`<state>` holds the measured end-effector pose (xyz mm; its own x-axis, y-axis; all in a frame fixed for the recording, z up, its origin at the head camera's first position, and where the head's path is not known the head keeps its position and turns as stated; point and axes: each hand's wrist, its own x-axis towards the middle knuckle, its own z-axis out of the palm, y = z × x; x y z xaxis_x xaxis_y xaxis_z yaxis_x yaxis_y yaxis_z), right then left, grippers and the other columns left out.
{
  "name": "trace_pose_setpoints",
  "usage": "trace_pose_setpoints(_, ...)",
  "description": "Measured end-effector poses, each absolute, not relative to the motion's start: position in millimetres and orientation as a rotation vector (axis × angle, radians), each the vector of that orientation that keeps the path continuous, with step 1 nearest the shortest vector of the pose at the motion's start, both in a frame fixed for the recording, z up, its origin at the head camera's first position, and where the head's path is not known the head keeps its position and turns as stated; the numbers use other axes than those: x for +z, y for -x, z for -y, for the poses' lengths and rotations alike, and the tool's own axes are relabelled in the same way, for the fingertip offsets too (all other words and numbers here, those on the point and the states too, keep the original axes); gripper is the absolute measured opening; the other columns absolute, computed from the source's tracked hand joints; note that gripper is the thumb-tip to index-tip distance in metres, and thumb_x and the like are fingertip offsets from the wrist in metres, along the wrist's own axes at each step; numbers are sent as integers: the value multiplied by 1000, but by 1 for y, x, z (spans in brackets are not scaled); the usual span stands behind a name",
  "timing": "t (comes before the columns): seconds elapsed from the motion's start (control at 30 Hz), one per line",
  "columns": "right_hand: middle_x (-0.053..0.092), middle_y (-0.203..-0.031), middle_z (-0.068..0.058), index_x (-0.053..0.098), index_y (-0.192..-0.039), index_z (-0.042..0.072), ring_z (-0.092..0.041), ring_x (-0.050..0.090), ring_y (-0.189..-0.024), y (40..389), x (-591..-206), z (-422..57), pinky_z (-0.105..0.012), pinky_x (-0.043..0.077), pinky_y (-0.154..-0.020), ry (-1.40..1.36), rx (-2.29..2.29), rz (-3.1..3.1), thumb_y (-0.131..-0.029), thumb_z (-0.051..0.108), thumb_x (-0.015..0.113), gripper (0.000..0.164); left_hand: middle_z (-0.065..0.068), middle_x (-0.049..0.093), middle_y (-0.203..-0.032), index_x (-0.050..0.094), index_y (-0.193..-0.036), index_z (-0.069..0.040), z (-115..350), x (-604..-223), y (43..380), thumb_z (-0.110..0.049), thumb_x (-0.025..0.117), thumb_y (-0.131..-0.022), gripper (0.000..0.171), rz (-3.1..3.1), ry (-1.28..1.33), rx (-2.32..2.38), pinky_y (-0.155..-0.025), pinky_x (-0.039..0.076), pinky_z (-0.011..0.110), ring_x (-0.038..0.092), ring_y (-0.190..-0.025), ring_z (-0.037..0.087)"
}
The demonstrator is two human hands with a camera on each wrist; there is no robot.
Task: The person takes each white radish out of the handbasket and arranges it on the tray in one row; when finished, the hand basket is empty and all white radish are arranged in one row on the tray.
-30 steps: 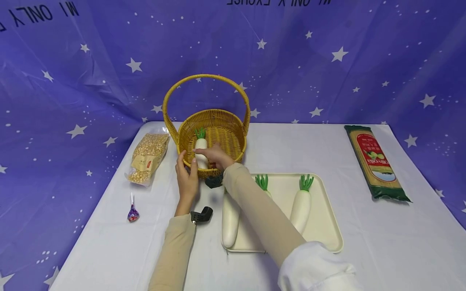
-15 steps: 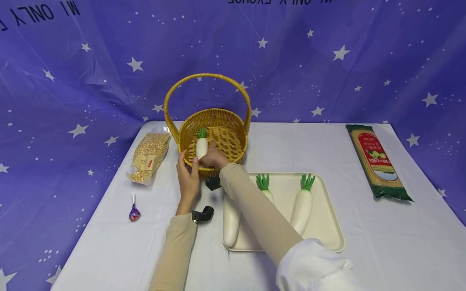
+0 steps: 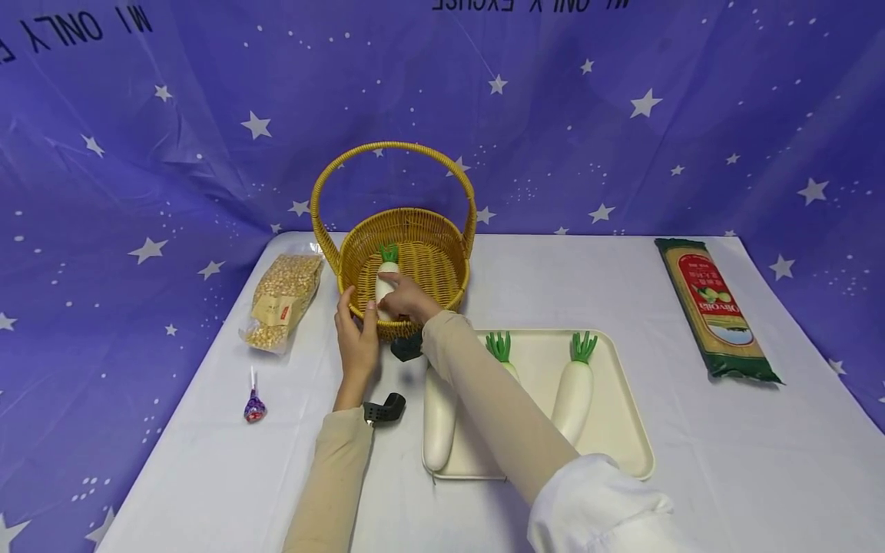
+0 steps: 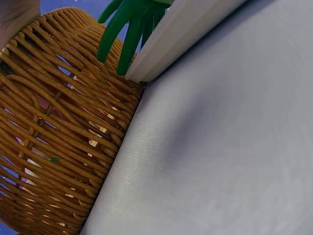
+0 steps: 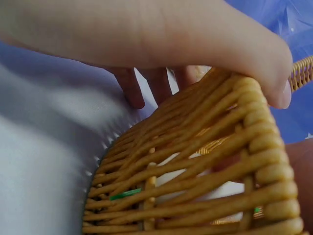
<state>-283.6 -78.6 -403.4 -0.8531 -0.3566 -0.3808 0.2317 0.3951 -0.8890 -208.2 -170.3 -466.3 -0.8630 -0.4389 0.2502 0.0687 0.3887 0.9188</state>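
A wicker basket (image 3: pixel 432 269) with a tall hoop handle stands at the back of the table. Inside, on its left, lies a white radish (image 3: pixel 384 289) with green leaves pointing away. My right hand (image 3: pixel 411 298) reaches over the near rim and holds this radish, index finger across its top and thumb near its lower end. My left hand (image 3: pixel 358 346) rests against the basket's near left side. In the right wrist view that hand's thumb (image 5: pixel 274 73) lies on the rim, with fingers along the outside. The wicker wall (image 4: pixel 58 112) fills the left wrist view's left side.
A cream tray (image 3: pixel 615 430) with white radishes (image 3: pixel 439 422) sits before the basket, partly under my right forearm. At left lie a bag of corn kernels (image 3: pixel 285 296) and a lollipop (image 3: pixel 254 405). A green-ended pasta packet (image 3: pixel 715 311) lies far right.
The radish in the basket has shifted slightly right. My right hand dipped lower around it half a second ago, and now its index finger lies over the top again. My left hand stays put.
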Motion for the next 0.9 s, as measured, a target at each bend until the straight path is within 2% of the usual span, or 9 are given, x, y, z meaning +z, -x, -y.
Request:
trace_pose_setpoints(0.2, 37, -136, -17, 34, -140, 29, -20, 48, -76, 283, -403, 77, -27, 41, -52, 104, -1555, -2077, -85, 2, 54, 64, 14, 32, -139, 30, -138, -25, 171, -466, 208, -46, 42, -92, 52, 2197, -323, -1478, -101, 29, 48, 36, -126, 30)
trace_pose_setpoints(0.3, 36, -137, -18, 33, -140, 29, -21, 52, -75, 283, -402, 76, -28, 44, -51, 99, -1630, -2028, -86, 3, 55, 64, 13, 32, -139, 29, -137, -27, 171, -466, 208, -46, 42, -92, 51, 2199, -332, -1483, -102, 29, 47, 35, -127, 29)
trace_pose_setpoints(0.43, 35, -138, -16, 32, -140, 30, -29, 57, -95, 284, -400, 73, -36, 52, -64, 82, -1702, -1988, -87, 8, 55, 61, 15, 32, -138, 30, -137, -27, 171, -466, 208, -46, 43, -92, 50, 2198, -340, -1496, -100, 30, 48, 37, -123, 30)
trace_pose_setpoints(0.57, 31, -140, -13, 33, -139, 31, -33, 52, -110, 284, -397, 69, -46, 49, -81, 85, -1791, -1961, -88, 12, 57, 60, 17, 32, -137, 30, -138, -25, 171, -466, 208, -45, 43, -92, 51, 2197, -333, -1502, -100, 29, 49, 37, -123, 31)
trace_pose_setpoints(0.77, 32, -136, -17, 33, -136, 33, -34, 53, -108, 285, -393, 57, -53, 43, -89, 215, -1942, -1833, -87, 12, 58, 59, 18, 32, -137, 29, -138, -24, 170, -468, 209, -44, 42, -93, 51, 2203, -315, -1489, -101, 28, 50, 35, -126, 31)
trace_pose_setpoints(0.9, 37, -128, -20, 34, -134, 33, -30, 56, -101, 284, -382, 41, -53, 44, -88, 357, -1992, -1768, -87, 11, 58, 57, 17, 32, -138, 29, -138, -24, 170, -467, 209, -43, 42, -93, 50, 2204, -317, -1482, -102, 27, 50, 34, -127, 31)
